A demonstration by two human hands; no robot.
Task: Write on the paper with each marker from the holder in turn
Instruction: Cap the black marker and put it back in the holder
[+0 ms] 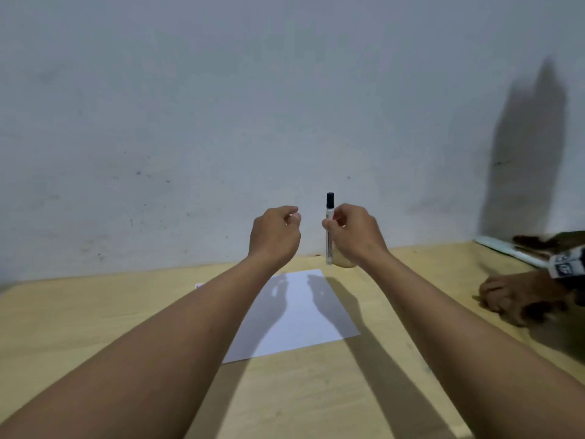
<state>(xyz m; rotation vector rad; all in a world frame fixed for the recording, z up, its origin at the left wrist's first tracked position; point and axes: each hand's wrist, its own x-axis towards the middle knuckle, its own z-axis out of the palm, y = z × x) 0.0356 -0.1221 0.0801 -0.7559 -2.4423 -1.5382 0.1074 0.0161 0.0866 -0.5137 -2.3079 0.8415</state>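
Note:
My right hand (pixel 354 232) holds a white marker (pixel 329 213) upright in the air, black cap on top, pinched between thumb and fingers. My left hand (pixel 275 236) hovers just left of it, fingers curled loosely, with nothing in it. Both hands are raised above the far end of a white sheet of paper (pixel 297 315) that lies on the wooden table (pixel 95 327). Behind my right wrist a tan holder (pixel 343 261) shows only partly, close to the wall.
Another person's hand (pixel 512 299) rests on the table at the right edge, with a patterned sleeve above it. A pale long object (pixel 506 248) lies along the wall at the far right. The grey wall stands right behind the table.

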